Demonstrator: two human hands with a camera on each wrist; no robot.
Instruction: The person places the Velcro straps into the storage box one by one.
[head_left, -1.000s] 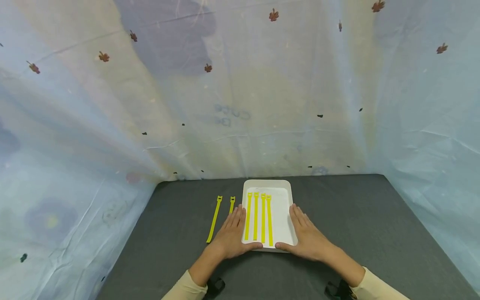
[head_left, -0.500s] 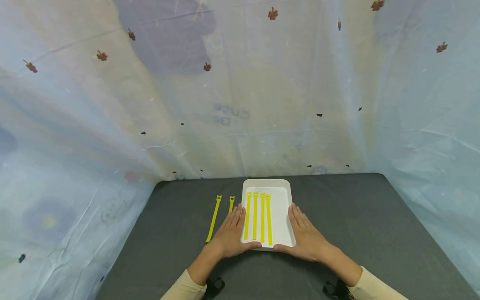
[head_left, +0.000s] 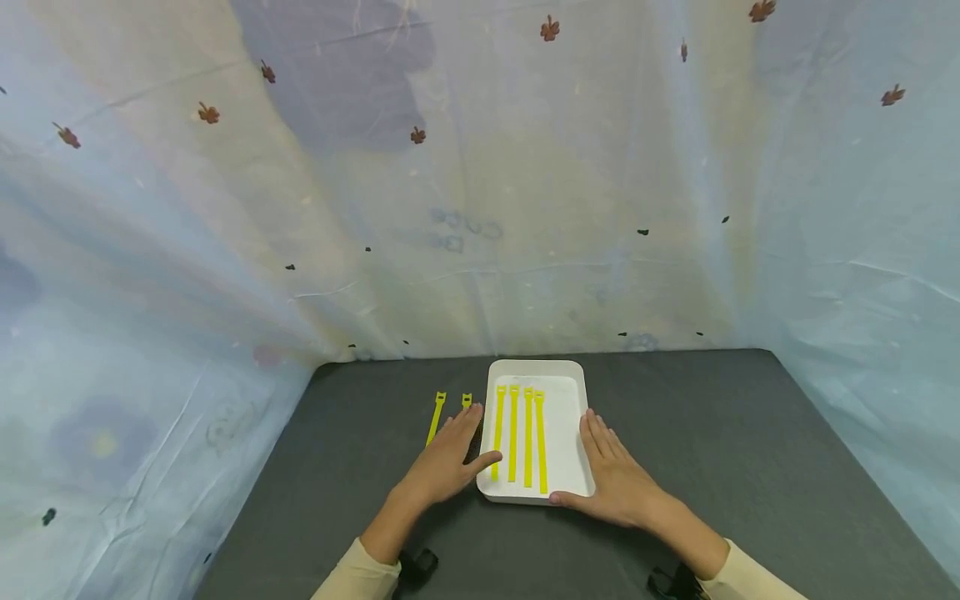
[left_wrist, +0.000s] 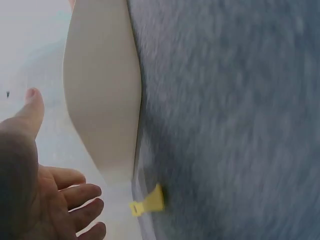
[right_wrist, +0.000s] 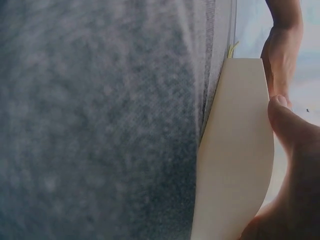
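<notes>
A white tray [head_left: 567, 450] lies on the dark table, with several yellow cable straps [head_left: 528, 437] side by side in its left half. My right hand [head_left: 621, 483] rests along the tray's right side, fingers straight, thumb at the front right corner. My left hand [head_left: 441, 465] is spread beside the left side, its thumb over the tray's left edge in the head view. In the left wrist view a gap shows between that hand and the tray wall [left_wrist: 102, 85]. Two more yellow straps, the outer one [head_left: 437, 414] and the inner one [head_left: 467, 400], lie left of the tray, partly hidden by my left hand.
The dark grey table [head_left: 720, 433] reaches back to a pale patterned cloth wall [head_left: 540, 192] close behind the tray. Cloth also hangs along both sides. A black wrist strap [head_left: 418, 568] sits at the left cuff, another [head_left: 672, 581] at the right.
My left hand has come off the tray's front left corner and shifted left, uncovering that corner and covering more of the loose straps. The right hand and tray stay put.
</notes>
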